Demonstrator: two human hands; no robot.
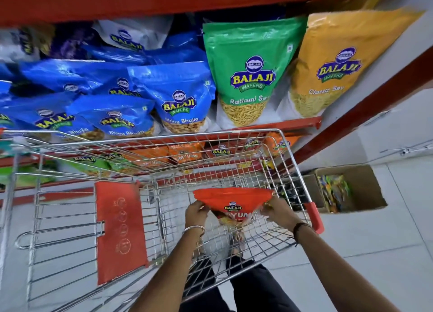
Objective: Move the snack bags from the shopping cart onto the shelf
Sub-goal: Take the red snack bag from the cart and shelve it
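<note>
An orange-red snack bag (232, 200) with a Balaji logo is held upright inside the wire shopping cart (284, 147). My left hand (196, 214) grips its left side and my right hand (277, 212) grips its right side, both just below the bag's top edge. The cart's basket shows no other bags around it. Beyond the cart's far rim, a lower red shelf (276, 124) carries orange bags (185, 153) of the same kind, seen through the wires.
The upper shelf holds blue bags (180, 100), a green bag (250, 72) and a yellow bag (337, 63). An open cardboard box (365, 182) with small packets stands on the white floor to the right. The cart's red child-seat flap (120, 229) lies at left.
</note>
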